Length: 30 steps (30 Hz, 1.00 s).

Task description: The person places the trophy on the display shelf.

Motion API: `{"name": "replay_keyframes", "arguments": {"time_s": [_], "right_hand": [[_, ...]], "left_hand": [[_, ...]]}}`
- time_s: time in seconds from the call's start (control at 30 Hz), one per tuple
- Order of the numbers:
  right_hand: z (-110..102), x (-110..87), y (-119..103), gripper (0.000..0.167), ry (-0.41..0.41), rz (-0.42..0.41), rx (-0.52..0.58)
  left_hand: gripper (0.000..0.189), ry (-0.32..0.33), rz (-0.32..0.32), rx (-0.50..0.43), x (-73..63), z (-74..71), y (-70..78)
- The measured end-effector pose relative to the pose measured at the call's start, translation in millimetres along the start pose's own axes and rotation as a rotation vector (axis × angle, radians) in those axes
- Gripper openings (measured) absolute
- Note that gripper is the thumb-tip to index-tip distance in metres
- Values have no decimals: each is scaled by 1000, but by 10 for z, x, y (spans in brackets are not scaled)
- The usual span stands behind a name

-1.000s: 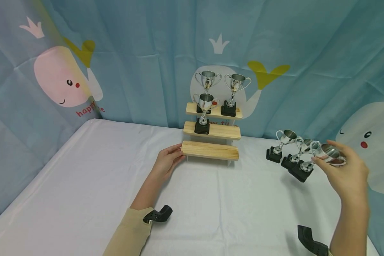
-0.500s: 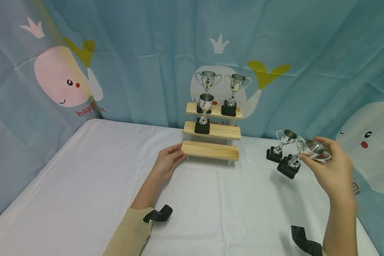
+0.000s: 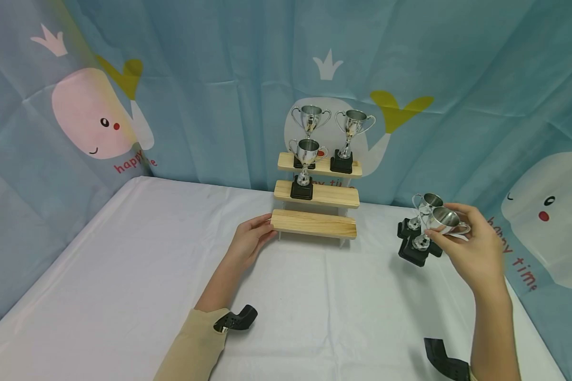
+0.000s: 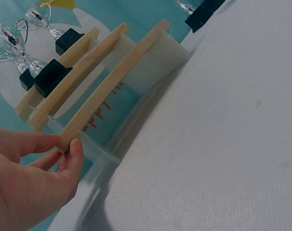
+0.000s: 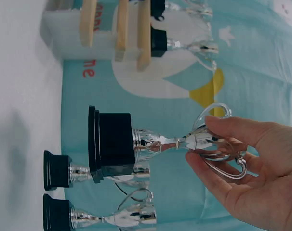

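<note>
My right hand [image 3: 476, 248] holds a silver trophy cup [image 3: 444, 220] by its bowl, thumb and fingers around it. The cup's black base tilts down to the left, above the white cloth, as its shadow shows. Two more trophies [image 5: 129, 215] stand behind it, partly hidden in the head view. With thumb and fingers, my left hand [image 3: 248, 241] pinches the left end of the lowest board of a three-step wooden stand [image 4: 114, 79]. One trophy [image 3: 307, 153] is on the stand's middle step, at the left. On the top step are two others, including a right-hand trophy [image 3: 352, 124].
A white cloth [image 3: 286, 317] covers the table. Behind it hangs a blue curtain [image 3: 195, 95] printed with whales, close to the back of the stand. The two standing trophies are near the table's back right edge.
My right hand has carried its trophy leftward, so it now overlaps the two standing trophies in the head view. The left hand and the stand stay in place.
</note>
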State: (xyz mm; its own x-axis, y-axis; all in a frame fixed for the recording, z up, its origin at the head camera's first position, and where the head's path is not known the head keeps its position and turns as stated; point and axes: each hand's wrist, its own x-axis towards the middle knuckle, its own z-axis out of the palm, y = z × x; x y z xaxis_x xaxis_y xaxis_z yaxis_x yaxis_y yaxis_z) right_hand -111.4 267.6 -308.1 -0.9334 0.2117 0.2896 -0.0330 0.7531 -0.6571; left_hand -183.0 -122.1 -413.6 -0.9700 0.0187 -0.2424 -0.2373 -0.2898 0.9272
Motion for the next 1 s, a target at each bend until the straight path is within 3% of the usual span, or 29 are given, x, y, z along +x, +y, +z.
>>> {"name": "replay_keyframes", "arguments": {"time_s": [0.57,1.0], "right_hand": [[145,9,-110,66,-39,-44,110],[263,77,-197,67,-54,-117,112]], "left_hand": [[45,9,6,2,17,7,-26],[46,16,4,11,1,20,-12]]}}
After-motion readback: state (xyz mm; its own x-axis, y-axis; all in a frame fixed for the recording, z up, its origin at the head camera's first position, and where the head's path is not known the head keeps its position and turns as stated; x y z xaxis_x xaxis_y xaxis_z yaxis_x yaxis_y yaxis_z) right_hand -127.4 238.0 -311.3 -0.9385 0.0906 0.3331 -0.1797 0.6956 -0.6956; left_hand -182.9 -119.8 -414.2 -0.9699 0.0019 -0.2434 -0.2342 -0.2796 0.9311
